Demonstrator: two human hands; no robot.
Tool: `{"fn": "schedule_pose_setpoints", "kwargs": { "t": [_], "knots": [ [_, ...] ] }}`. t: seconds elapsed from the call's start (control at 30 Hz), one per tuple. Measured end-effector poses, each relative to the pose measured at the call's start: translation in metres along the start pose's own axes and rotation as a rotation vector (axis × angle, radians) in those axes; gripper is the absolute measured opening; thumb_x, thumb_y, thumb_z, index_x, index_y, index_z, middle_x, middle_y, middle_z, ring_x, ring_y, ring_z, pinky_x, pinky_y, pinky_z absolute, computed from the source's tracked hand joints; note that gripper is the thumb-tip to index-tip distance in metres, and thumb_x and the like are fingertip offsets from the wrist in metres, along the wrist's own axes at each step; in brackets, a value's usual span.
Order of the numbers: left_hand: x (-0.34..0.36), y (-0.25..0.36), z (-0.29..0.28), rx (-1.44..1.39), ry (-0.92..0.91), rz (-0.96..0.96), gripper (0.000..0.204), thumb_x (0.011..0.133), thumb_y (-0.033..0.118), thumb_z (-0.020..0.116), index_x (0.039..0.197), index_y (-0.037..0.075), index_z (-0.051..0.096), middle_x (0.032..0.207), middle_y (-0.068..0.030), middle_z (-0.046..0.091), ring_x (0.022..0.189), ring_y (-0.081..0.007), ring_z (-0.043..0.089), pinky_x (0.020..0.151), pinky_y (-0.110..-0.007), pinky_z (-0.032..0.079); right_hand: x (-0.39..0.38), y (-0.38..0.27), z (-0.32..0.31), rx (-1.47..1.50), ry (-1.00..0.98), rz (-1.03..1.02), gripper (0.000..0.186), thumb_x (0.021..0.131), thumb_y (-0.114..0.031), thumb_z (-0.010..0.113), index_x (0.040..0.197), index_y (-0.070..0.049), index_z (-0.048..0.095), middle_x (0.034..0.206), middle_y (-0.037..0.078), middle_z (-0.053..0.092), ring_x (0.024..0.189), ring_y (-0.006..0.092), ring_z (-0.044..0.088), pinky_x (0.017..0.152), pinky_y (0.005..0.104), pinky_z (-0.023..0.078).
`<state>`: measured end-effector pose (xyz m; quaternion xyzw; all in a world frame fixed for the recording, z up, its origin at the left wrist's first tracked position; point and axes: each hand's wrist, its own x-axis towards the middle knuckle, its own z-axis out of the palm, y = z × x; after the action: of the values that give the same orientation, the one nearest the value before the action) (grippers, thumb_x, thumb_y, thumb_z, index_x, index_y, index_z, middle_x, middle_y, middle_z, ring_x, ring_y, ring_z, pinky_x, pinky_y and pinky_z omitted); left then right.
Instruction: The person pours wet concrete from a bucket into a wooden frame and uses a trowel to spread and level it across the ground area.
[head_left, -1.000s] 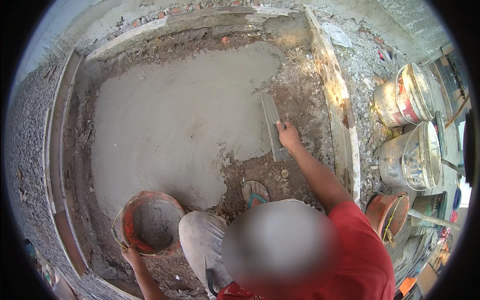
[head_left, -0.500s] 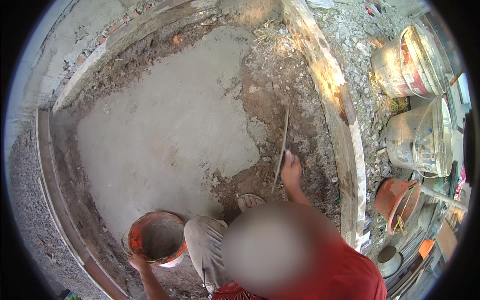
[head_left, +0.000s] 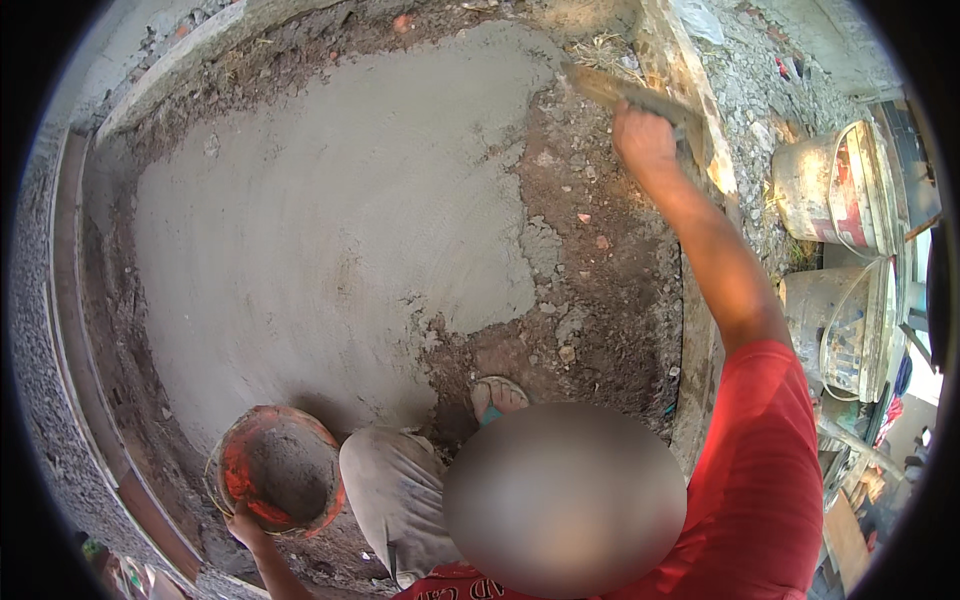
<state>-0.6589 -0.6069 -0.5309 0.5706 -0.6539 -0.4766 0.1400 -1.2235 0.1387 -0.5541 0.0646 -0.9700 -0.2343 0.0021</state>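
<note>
Stretched out to the far right, my right hand (head_left: 643, 142) is closed round the handle of a long, flat plastering float (head_left: 600, 88). The float is held at the upper right corner of the smooth wet mortar (head_left: 330, 230), by the wooden edge board. At the lower left, my left hand (head_left: 243, 522) grips the near rim of an orange bucket (head_left: 236, 472). That bucket leans so its inside shows, with grey mortar coating the wall; how much lies in it is hard to tell.
Bare soil with small stones (head_left: 600, 290) lies between the mortar and the right-hand board (head_left: 700, 400). Two stained pails (head_left: 825, 190) lie beyond that board on rubble. A narrow form board (head_left: 75, 300) bounds the left side. My sandalled foot (head_left: 500, 395) rests at the mortar's near edge.
My right arm has reached far forward, carrying the float from near my foot to the upper right corner. The left hand stays on the bucket, which sits slightly further left in view.
</note>
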Motion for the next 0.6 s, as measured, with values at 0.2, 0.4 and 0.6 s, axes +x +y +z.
{"fn": "schedule_pose_setpoints", "kwargs": {
  "t": [0.2, 0.4, 0.6],
  "knots": [
    [0.02, -0.016, -0.019, 0.131, 0.029, 0.017, 0.047, 0.087, 0.006, 0.067, 0.132, -0.006, 0.06, 0.118, -0.0142, 0.068, 0.101, -0.0277, 0.067, 0.09, -0.041, 0.054, 0.032, -0.029, 0.01, -0.716, -0.208, -0.819, 0.018, 0.088, -0.02, 0.07, 0.103, -0.013, 0.08, 0.105, 0.004, 0.077, 0.1, 0.0222, 0.073, 0.082, 0.0353, 0.057],
    [0.007, 0.007, 0.009, 0.179, 0.053, 0.065, 0.048, 0.082, 0.018, 0.071, 0.122, -0.008, 0.068, 0.113, -0.0148, 0.071, 0.101, -0.0259, 0.066, 0.092, -0.039, 0.049, -0.167, -0.035, -0.031, -0.931, -0.484, -1.164, 0.03, 0.092, -0.021, 0.066, 0.113, -0.001, 0.074, 0.109, 0.018, 0.071, 0.099, 0.0227, 0.07, 0.085, 0.04, 0.057],
    [0.016, -0.024, -0.005, 0.136, 0.088, 0.108, 0.045, 0.081, 0.019, 0.073, 0.119, -0.005, 0.07, 0.107, -0.0118, 0.072, 0.096, -0.0233, 0.066, 0.088, -0.036, 0.05, -0.342, -0.03, -0.095, -0.634, -0.543, -1.143, 0.038, 0.089, -0.021, 0.062, 0.116, 0.004, 0.07, 0.104, 0.023, 0.071, 0.097, 0.035, 0.071, 0.083, 0.0512, 0.057]
  ]
}}
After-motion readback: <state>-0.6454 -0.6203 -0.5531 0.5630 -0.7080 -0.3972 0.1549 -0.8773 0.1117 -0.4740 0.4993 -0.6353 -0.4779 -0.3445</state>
